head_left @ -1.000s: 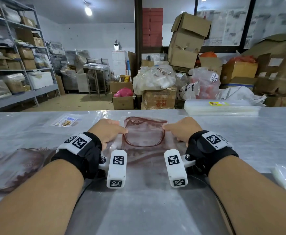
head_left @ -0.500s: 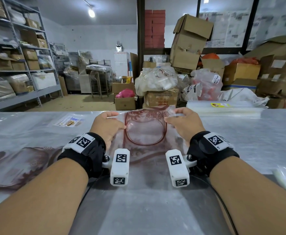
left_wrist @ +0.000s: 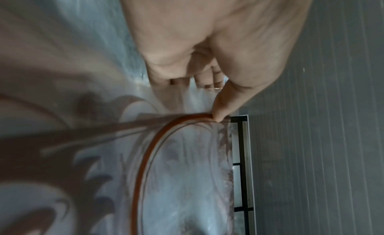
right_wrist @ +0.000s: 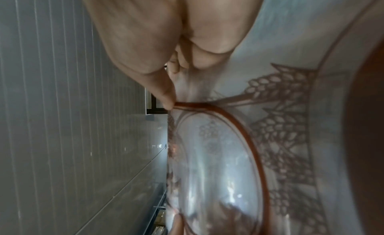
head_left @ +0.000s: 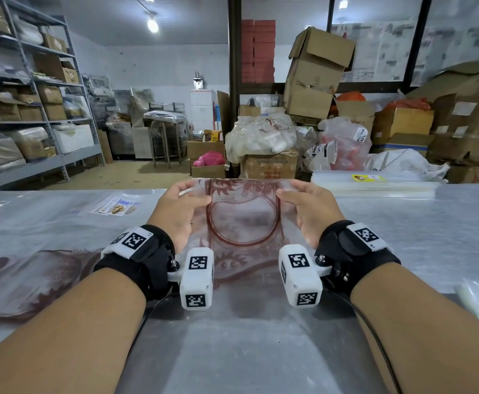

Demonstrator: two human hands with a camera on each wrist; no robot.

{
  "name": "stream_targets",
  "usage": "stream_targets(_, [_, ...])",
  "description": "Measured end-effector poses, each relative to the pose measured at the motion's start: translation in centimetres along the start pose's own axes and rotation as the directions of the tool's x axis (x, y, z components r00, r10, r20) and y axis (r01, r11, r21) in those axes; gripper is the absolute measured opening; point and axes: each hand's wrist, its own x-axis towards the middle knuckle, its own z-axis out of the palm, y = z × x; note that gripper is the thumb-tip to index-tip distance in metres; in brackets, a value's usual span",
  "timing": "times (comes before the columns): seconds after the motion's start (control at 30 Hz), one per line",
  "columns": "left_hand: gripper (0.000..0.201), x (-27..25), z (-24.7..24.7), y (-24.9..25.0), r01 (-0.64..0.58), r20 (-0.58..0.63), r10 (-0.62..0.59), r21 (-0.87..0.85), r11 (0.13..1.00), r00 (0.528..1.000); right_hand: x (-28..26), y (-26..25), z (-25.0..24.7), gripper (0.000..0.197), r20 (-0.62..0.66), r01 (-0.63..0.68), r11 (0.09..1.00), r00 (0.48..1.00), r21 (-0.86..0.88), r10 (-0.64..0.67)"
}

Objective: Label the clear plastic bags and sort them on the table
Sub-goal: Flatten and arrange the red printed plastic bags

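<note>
Scene: a person at a steel-topped table point(head_left: 403, 237) in a crowded storeroom lifts a clear plastic bag point(head_left: 244, 220) printed with a reddish-brown ring and wheat-ear pattern.
Left hand: the left hand point(head_left: 175, 211) pinches the bag's left edge near its far corner, thumb on the near face and fingers curled behind.
Right hand: the right hand point(head_left: 309, 211) takes the opposite edge the same way, thumb tip pressed at the printed ring.
Bag's place: it is held up between the two hands near the table's middle, top edge raised; whether its lower part touches the surface cannot be told.
Handling: it looks feather-light, limp and slick, a film that would sag or slip from one hand and crease readily; a grip at both side edges near the top seems the sure way to keep it flat.
Elsewhere on the table: a stack of clear bags point(head_left: 375, 186) lies along the far edge to the right, a labelled bag point(head_left: 117, 207) sits toward the far left, and printed bags point(head_left: 25, 280) are spread at the near left.
</note>
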Motion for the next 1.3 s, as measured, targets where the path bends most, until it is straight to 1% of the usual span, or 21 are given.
stream_targets(0.07, [0.034, 0.1, 0.1, 0.0, -0.041, -0.019, 0.04, -0.06, 0.997, 0.999, 0.2, 0.3, 0.2, 0.029, -0.014, -0.064, 0.996, 0.998, -0.058, 0.063])
stream_targets(0.1, [0.033, 0.2, 0.1, -0.1, -0.056, -0.037, 0.053, -0.081, 0.995, 0.998, 0.1, 0.3, 0.4, 0.039, -0.016, -0.111, 0.991, 0.994, -0.07, 0.11])
stream_targets(0.2, [0.031, 0.4, 0.0, -0.4, -0.064, -0.075, 0.055, -0.115, 0.991, 0.996, 0.2, 0.4, 0.4, 0.102, -0.022, -0.199, 0.977, 0.98, -0.077, 0.198])
stream_targets(0.27, [0.028, 0.5, -0.2, -0.4, -0.053, -0.09, 0.043, -0.112, 0.992, 0.995, 0.2, 0.6, 0.3, 0.118, 0.006, -0.213, 0.975, 0.977, -0.069, 0.214])
stream_targets(0.3, [0.025, 0.5, -0.2, -0.4, -0.046, -0.09, 0.036, -0.108, 0.993, 0.995, 0.0, 0.3, 0.3, 0.113, 0.026, -0.219, 0.974, 0.975, -0.066, 0.221])
stream_targets(0.33, [0.021, 0.5, -0.2, -0.3, -0.037, -0.083, 0.028, -0.099, 0.994, 0.996, -0.1, 0.3, 0.3, 0.098, 0.033, -0.211, 0.976, 0.977, -0.058, 0.213])
stream_targets(0.4, [0.014, 0.3, -0.1, -0.1, 0.0, -0.022, -0.002, -0.064, 0.998, 1.0, -0.4, 0.0, 0.5, 0.042, 0.036, -0.138, 0.987, 0.989, -0.085, 0.141])
stream_targets(0.43, [0.015, 0.2, 0.0, 0.0, 0.026, 0.026, -0.025, -0.041, 0.999, 0.999, -0.2, 0.1, 0.5, 0.024, 0.032, -0.085, 0.99, 0.995, -0.113, 0.09])
stream_targets(0.47, [0.019, 0.0, 0.1, 0.1, 0.049, 0.077, -0.048, -0.016, 0.999, 0.996, -0.2, 0.2, 0.5, 0.016, 0.031, -0.035, 0.991, 0.999, -0.129, 0.039])
stream_targets(0.57, [0.027, -0.4, 0.4, 0.1, 0.068, 0.152, -0.075, 0.052, 0.996, 0.986, 0.0, 0.4, 0.4, 0.024, 0.05, 0.063, 0.99, 0.997, -0.126, -0.057])
stream_targets(0.67, [0.017, -0.2, 0.3, -0.1, 0.002, 0.09, -0.012, 0.104, 0.995, 0.996, 0.0, 0.4, 0.5, 0.015, 0.088, 0.057, 0.991, 0.995, -0.121, -0.047])
stream_targets(0.77, [0.007, 0.0, 0.2, -0.1, -0.034, 0.013, 0.033, 0.081, 0.996, 0.999, -0.3, 0.6, 0.6, 0.058, 0.177, 0.005, 0.996, 0.984, -0.092, 0.012])
stream_targets(0.8, [0.008, -0.1, 0.1, -0.1, -0.044, -0.016, 0.046, 0.081, 0.996, 0.999, -0.3, 0.8, 0.6, 0.065, 0.197, 0.006, 0.996, 0.98, -0.084, 0.011])
stream_targets(0.83, [0.013, -0.1, 0.0, -0.1, -0.053, -0.037, 0.057, 0.09, 0.995, 0.998, -0.3, 0.8, 0.6, 0.063, 0.205, 0.02, 0.996, 0.979, -0.082, -0.003])
stream_targets(0.87, [0.018, -0.1, -0.1, 0.0, -0.051, -0.039, 0.055, 0.098, 0.994, 0.998, -0.4, 0.7, 0.6, 0.053, 0.201, 0.036, 0.996, 0.979, -0.087, -0.017])
stream_targets(0.93, [0.028, -0.3, -0.1, 0.2, -0.004, 0.018, 0.003, 0.091, 0.996, 1.0, -0.3, 0.6, 0.4, 0.019, 0.139, 0.1, 0.989, 0.987, -0.107, -0.085])
stream_targets(0.97, [0.03, -0.4, 0.0, 0.2, 0.021, 0.058, -0.025, 0.078, 0.997, 0.998, -0.2, 0.6, 0.2, 0.011, 0.109, 0.129, 0.985, 0.987, -0.116, -0.116])
stream_targets(1.07, [0.013, -0.8, 0.5, 0.3, -0.003, 0.107, -0.007, 0.098, 0.995, 0.994, 0.1, 0.6, -0.1, 0.025, 0.054, 0.167, 0.972, 0.986, -0.165, -0.161])
stream_targets(1.13, [0.012, -0.6, 0.4, 0.3, -0.033, 0.079, 0.025, 0.11, 0.993, 0.997, 0.1, 0.4, 0.0, 0.029, 0.036, 0.126, 0.97, 0.992, -0.206, -0.121])
stream_targets(1.23, [0.01, -0.1, 0.0, 0.3, -0.048, 0.0, 0.048, 0.103, 0.994, 0.999, 0.2, 0.4, 0.2, 0.042, 0.024, 0.04, 0.99, 0.999, -0.137, -0.037])
stream_targets(1.3, [0.008, 0.3, -0.3, 0.2, -0.059, -0.049, 0.062, 0.073, 0.996, 0.997, 0.0, 0.4, 0.2, 0.026, 0.058, 0.036, 0.993, 0.998, -0.116, -0.029])
